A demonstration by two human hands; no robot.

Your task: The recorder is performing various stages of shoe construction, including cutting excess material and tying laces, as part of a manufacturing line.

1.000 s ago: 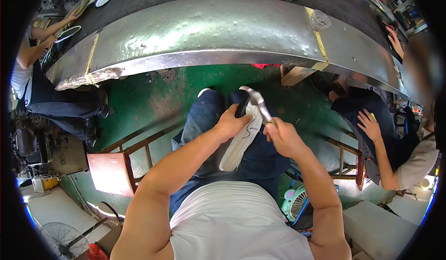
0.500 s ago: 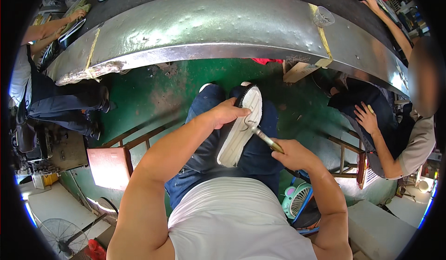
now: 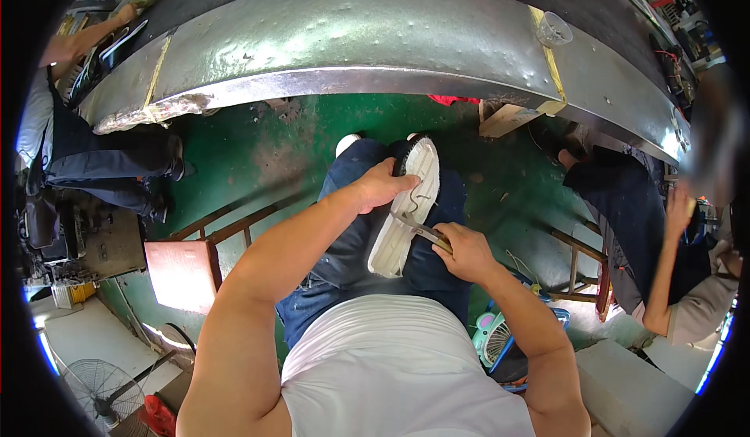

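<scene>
An upside-down shoe (image 3: pixel 397 243) lies over my thighs, its whitish, seamed underside facing up and its dark upper showing along the toe edge. My left hand (image 3: pixel 386 185) grips it near the toe, with the thumb across the underside. In my right hand (image 3: pixel 466 251) are pliers (image 3: pixel 422 230) with silver jaws and a yellowish-brown handle. Their jaws touch or hover over the left edge of the shoe, around mid-length; I cannot tell if they pinch anything. A thin dark strand curls on the underside above the jaws.
Ahead runs a metal-edged bench (image 3: pixel 351 35) with a clear plastic cup (image 3: pixel 554 28). Stools stand at left (image 3: pixel 181 274) and right (image 3: pixel 578 269). Co-workers sit on both sides. A green fan (image 3: pixel 492 337) is beside my right hip; a larger fan (image 3: pixel 98 394) stands lower left.
My right hand and the pliers have moved left, bringing the jaws from the middle of the underside to its left edge. At right, the co-worker's arm has come down from the bench.
</scene>
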